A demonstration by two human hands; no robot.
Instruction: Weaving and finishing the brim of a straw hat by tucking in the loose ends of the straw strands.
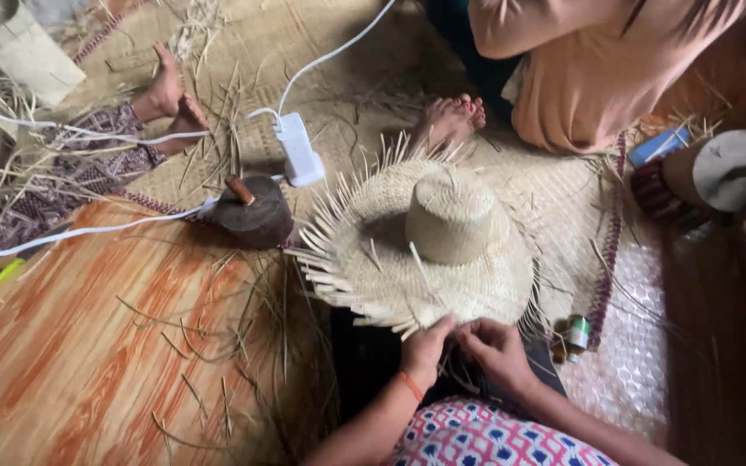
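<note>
1. Our left hand pinches shut on the near brim of the unfinished straw hat.
2. Our right hand, just beside, grips loose straw strips there.
3. A small bottle stands right of our grip.

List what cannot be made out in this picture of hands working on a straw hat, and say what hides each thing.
- Head view: near rim of the straw hat, covered by the left hand and right hand.
- Head view: upper body of the person in the peach top, cut off by the top edge.
- Head view: small green-capped bottle, too small to tell its contents.
- Head view: dark round block, its purpose unclear.
</note>
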